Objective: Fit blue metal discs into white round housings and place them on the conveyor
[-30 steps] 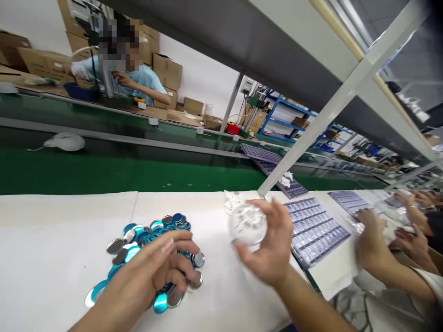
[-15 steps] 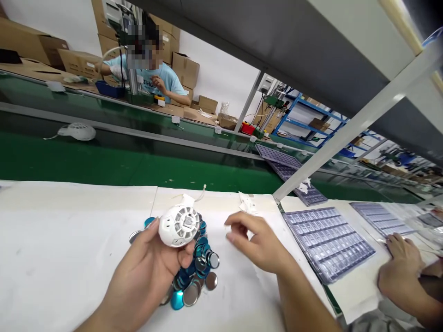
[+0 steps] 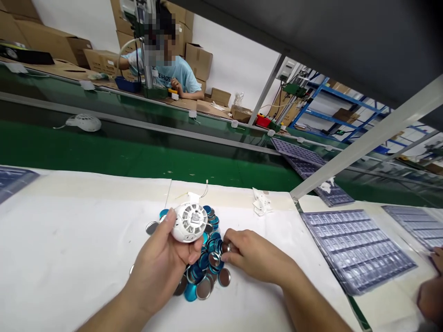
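A round white plastic housing [image 3: 189,222] with a vented face and a thin wire at its top is gripped in my left hand [image 3: 161,263]. Below and beside it lies a pile of blue and silver round discs [image 3: 203,287] on the white-covered table. My right hand [image 3: 247,253] is at the pile's right edge, thumb and fingertips pinched on a silver disc [image 3: 226,248].
Clear plastic trays [image 3: 360,249] lie at the right, near a slanted metal post [image 3: 367,136]. Crumpled white scraps [image 3: 262,203] rest behind my right hand. Another white housing [image 3: 83,122] sits on the green conveyor [image 3: 138,159]. A person [image 3: 180,74] sits across it.
My right hand has moved down and left to the discs and closed on one. The camera view has shifted, and the co-worker's hand at the right is now mostly out of frame.
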